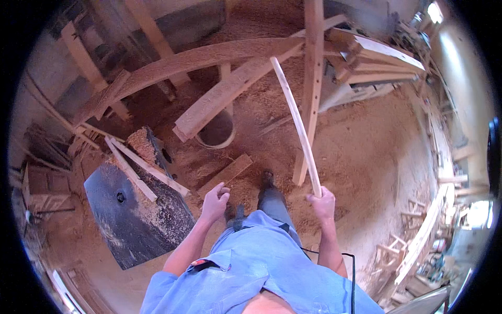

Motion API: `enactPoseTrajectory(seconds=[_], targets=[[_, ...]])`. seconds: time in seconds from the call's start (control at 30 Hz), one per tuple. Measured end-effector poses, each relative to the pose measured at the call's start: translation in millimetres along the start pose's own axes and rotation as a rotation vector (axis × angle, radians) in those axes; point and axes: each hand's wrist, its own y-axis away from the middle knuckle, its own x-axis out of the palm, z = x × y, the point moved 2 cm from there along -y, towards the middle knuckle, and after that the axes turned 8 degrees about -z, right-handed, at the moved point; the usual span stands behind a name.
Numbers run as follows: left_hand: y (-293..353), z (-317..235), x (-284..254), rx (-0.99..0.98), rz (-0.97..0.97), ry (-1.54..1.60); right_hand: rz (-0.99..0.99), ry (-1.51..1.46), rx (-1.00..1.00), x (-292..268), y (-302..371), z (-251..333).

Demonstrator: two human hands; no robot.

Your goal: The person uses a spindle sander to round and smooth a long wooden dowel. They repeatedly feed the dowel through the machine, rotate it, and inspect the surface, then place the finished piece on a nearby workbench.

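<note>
Stick (298,123), pale and slender, extends from the right grip (323,203) at four o'clock, its long axis slanting to a free tip between eleven and twelve o'clock from there. That grip is closed around its near end. The left grip (215,203), at seven o'clock, is half curled; whether it pinches anything is hard to tell. Two pale strips (130,168) lie over the dark tabletop (133,227) at eight o'clock.

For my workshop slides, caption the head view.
In the right hand, a long wooden stick; near the left hand, a black panel with two wooden strips.
</note>
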Motion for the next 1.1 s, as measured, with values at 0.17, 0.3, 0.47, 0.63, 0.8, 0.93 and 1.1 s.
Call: enactPoseTrajectory(seconds=[0.17, 0.3, 0.47, 0.63, 0.8, 0.93, 1.1], targets=[[-40, -38, 25, -0.048, -0.116, -0.033, 0.146, 0.081, -0.265, 25, -153, 79], [-43, -58, 43, -0.096, -0.213, -0.095, 0.209, 0.304, -0.475, 66, -279, 154], [-7, -59, 60, -0.283, -0.400, -0.049, 0.291, 0.482, -0.675, 105, -377, 224], [44, -51, 84, -0.467, -0.513, -0.033, 0.386, 0.611, -0.765, 128, -414, 251], [54, -45, 113, -0.491, -0.485, -0.002, 0.480, 0.644, -0.788, 151, -430, 256], [44, -55, 111, -0.469, -0.531, -0.019, 0.506, 0.622, -0.798, 156, -437, 262], [49, -66, 91, -0.466, -0.556, -0.028, 0.506, 0.592, -0.762, 147, -429, 284]])
